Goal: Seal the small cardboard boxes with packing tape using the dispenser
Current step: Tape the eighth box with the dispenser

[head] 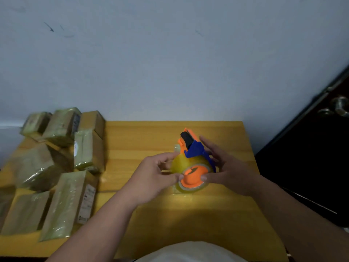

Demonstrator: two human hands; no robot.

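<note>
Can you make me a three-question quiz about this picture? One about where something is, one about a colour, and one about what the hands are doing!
1. Where are the cardboard boxes?
A. left side of the table
B. right side
C. on the floor

2. What colour is the hub of the tape dispenser?
A. green
B. orange
C. white

3. What are the hands doing?
A. resting flat
B. lifting a box
C. both holding the dispenser

Answers: 1 A, the boxes are piled at the left. 2 B, the round hub is orange. 3 C, left hand and right hand grip it from either side.

About eight small tape-wrapped brown cardboard boxes (62,167) at the left; one orange-and-blue plastic tape dispenser (194,159); two hands.
</note>
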